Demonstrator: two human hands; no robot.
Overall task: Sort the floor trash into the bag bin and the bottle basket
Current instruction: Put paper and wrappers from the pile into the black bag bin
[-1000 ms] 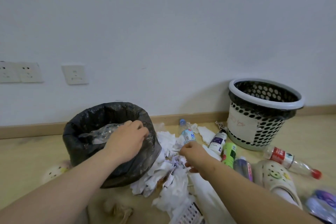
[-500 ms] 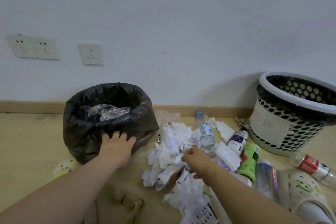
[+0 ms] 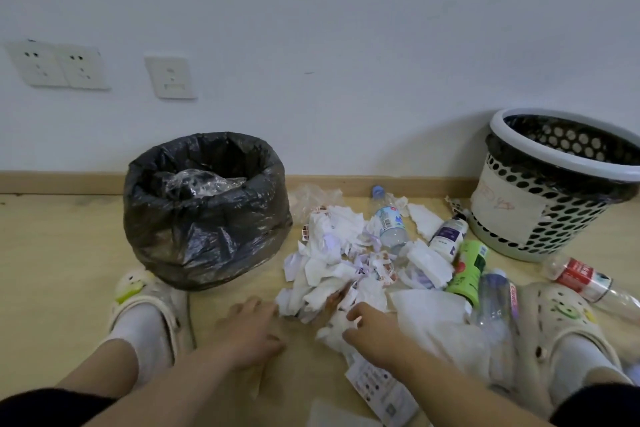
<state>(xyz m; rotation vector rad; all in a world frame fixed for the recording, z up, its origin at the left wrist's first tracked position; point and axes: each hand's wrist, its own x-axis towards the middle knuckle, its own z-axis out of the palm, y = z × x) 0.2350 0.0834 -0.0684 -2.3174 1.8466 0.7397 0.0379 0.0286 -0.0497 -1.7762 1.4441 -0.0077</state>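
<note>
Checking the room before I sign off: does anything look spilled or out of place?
Yes. Torn paper scraps and several plastic bottles lie scattered on the floor between the black bag bin and the perforated basket, not inside either.

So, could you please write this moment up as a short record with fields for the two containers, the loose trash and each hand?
Bag bin: black-lined, on the left, clear plastic inside
Bottle basket: perforated, white, on the right; no bottles visible inside
Paper: paper scraps heaped on the floor between them
Bottles: blue-capped bottle, purple-label bottle, green bottle, red-label bottle, all lying on the floor
Left hand: flat at the heap's near-left edge, holding nothing
Right hand: fingers curled into the scraps' near edge
</note>
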